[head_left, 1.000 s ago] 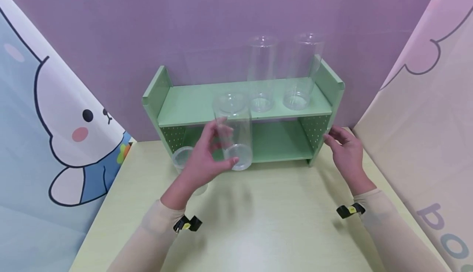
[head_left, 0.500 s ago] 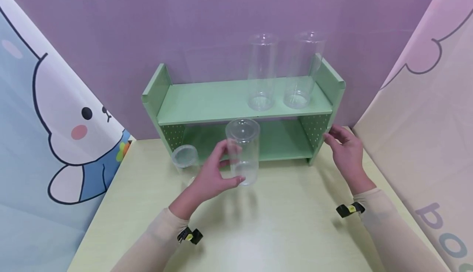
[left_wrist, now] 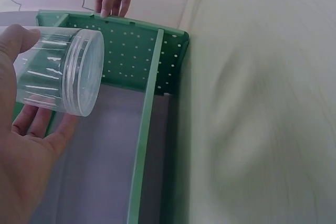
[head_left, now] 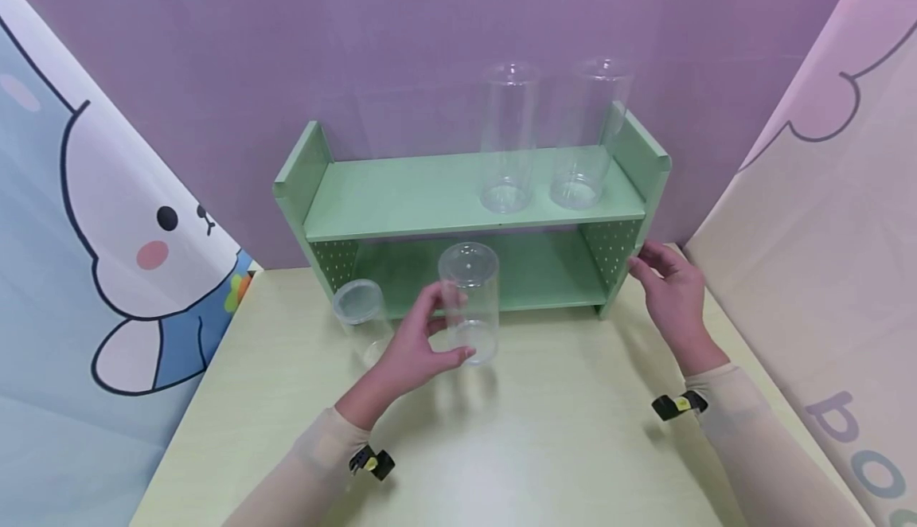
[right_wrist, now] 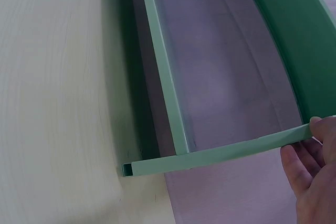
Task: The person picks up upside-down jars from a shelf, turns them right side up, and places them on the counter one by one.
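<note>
Clear jar (head_left: 469,302) gripped upright in left hand (head_left: 411,348)
Right hand (head_left: 669,292) relaxed, fingertips resting against green shelf (head_left: 466,193) side

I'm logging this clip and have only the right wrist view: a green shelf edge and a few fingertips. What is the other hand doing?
Observer: The left hand grips a clear jar, held upright in front of the green shelf.
Operator: Is it set down on anything?
Observer: Its base is low over the table, in front of the lower level. I cannot tell whether it touches.
Operator: Are there more like it?
Observer: Two taller jars stand on the top level toward the right. A short jar stands on the table to the left of the left hand.
Operator: And the fingertips I see?
Observer: They belong to the right hand, which rests on the shelf's right side panel.
</note>
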Demonstrator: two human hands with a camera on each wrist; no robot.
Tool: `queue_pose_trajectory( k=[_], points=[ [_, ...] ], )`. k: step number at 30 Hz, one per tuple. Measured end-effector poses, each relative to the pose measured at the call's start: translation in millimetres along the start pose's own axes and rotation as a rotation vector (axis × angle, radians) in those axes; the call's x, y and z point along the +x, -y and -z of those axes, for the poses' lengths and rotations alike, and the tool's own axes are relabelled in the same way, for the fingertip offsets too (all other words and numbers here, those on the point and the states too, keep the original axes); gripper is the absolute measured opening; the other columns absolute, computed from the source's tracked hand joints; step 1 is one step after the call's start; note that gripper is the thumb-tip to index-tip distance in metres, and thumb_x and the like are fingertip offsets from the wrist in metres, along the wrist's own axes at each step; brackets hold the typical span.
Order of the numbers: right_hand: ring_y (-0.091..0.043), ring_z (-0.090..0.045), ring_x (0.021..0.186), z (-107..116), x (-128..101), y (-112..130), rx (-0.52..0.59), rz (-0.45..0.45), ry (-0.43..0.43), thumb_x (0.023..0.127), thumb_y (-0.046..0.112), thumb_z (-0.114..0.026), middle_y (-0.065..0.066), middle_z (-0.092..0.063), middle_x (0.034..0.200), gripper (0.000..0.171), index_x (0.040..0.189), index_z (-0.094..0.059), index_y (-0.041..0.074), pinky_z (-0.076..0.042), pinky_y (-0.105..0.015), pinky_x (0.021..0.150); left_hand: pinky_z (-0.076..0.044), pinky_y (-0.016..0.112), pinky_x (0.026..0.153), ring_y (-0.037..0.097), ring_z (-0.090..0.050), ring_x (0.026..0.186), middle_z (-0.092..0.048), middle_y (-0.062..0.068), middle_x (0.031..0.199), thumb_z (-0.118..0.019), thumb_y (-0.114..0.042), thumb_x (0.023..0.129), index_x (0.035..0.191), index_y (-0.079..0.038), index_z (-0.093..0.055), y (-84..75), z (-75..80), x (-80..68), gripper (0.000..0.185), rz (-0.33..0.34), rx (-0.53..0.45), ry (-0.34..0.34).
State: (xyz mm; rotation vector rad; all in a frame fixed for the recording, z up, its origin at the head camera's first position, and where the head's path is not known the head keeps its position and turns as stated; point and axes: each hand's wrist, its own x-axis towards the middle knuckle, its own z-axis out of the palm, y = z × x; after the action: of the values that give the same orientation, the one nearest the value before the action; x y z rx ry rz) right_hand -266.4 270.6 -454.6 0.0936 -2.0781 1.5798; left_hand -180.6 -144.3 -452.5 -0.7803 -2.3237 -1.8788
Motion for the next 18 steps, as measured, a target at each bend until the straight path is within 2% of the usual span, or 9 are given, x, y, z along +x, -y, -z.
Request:
queue_pose_trajectory(
  k=[3, 6, 8, 11, 14, 18],
  points=[
    [0.004, -0.071, 0.102, -1.6, -2.9, 7.8, -0.034, 0.005, -0.016, 0.103, 0.002, -0.078, -0.013, -0.079, 0.118, 0.032, 0.133, -0.075, -0.005, -0.057, -0.011, 0.086, -0.059, 0.052, 0.108, 0.037, -0.066, 0.131, -0.057, 0.007, 0.148, -0.090, 0.008, 0.083, 0.158, -0.023, -0.045, 1.5, 0.4, -0.9, 0.093, 0.010, -0.002, -0.004],
    [0.003, -0.068, 0.103, -4.3, -11.2, 22.9, -0.060, 0.043, -0.086, 0.103, -0.001, -0.075, -0.017, -0.075, 0.123, 0.033, 0.134, -0.070, -0.010, -0.054, -0.011, 0.088, -0.059, 0.051, 0.109, 0.038, -0.066, 0.132, -0.058, 0.007, 0.149, -0.091, 0.007, 0.082, 0.159, -0.023, -0.045, 3.0, 0.6, -1.8, 0.094, 0.018, 0.000, -0.006],
    [0.001, -0.067, 0.104, -6.3, -18.8, 33.9, -0.045, 0.101, -0.145, 0.102, -0.004, -0.072, -0.020, -0.071, 0.123, 0.031, 0.132, -0.066, -0.014, -0.053, -0.014, 0.088, -0.059, 0.047, 0.109, 0.038, -0.065, 0.133, -0.057, 0.007, 0.149, -0.092, 0.006, 0.082, 0.159, -0.023, -0.045, 3.9, 0.7, -2.9, 0.094, 0.024, 0.007, -0.005],
    [-0.004, -0.065, 0.100, -9.4, -28.1, 41.6, -0.001, 0.237, -0.194, 0.099, -0.011, -0.070, -0.024, -0.065, 0.114, 0.025, 0.122, -0.064, -0.019, -0.053, -0.017, 0.086, -0.058, 0.041, 0.110, 0.036, -0.064, 0.135, -0.057, 0.007, 0.150, -0.092, 0.006, 0.082, 0.160, -0.022, -0.044, 5.4, -0.1, -3.8, 0.095, 0.026, 0.016, 0.000],
    [-0.007, -0.065, 0.098, -14.0, -33.8, 41.9, 0.037, 0.367, -0.128, 0.095, -0.019, -0.070, -0.026, -0.064, 0.108, 0.022, 0.116, -0.065, -0.020, -0.055, -0.018, 0.085, -0.058, 0.039, 0.111, 0.034, -0.063, 0.136, -0.056, 0.007, 0.149, -0.092, 0.007, 0.082, 0.160, -0.023, -0.044, 6.9, -1.0, -4.1, 0.096, 0.026, 0.021, 0.001],
    [-0.011, -0.067, 0.098, -23.5, -40.6, 48.0, 0.056, 0.459, 0.080, 0.091, -0.022, -0.074, -0.023, -0.067, 0.109, 0.031, 0.120, -0.068, -0.013, -0.057, -0.019, 0.088, -0.057, 0.047, 0.112, 0.038, -0.062, 0.136, -0.056, 0.007, 0.148, -0.092, 0.006, 0.083, 0.160, -0.021, -0.044, 10.6, -2.7, -4.0, 0.094, 0.023, 0.014, 0.004]
  ],
)
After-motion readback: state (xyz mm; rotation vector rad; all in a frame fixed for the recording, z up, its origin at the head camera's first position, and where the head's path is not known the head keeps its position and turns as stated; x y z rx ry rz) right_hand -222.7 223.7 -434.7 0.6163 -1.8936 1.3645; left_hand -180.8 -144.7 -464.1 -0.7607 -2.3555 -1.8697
